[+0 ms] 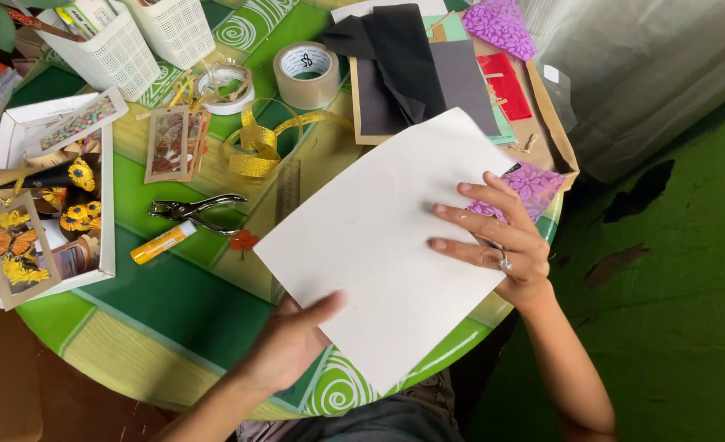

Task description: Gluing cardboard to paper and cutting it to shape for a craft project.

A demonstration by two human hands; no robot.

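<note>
Now | both hands point(493, 237) hold white paper sheet point(387, 245) | over table point(174, 303)

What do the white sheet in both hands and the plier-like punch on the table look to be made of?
White sheet: likely matte card or thick paper; it stays flat with crisp edges between the left hand and right hand. Punch: apparently bare metal, judging by its shiny silver-grey glints.

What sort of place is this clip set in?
Probably a home craft table. Both hands, left hand and right hand, hold a white paper sheet over a round green table with a tape roll, hole punch and gold ribbon.
</note>
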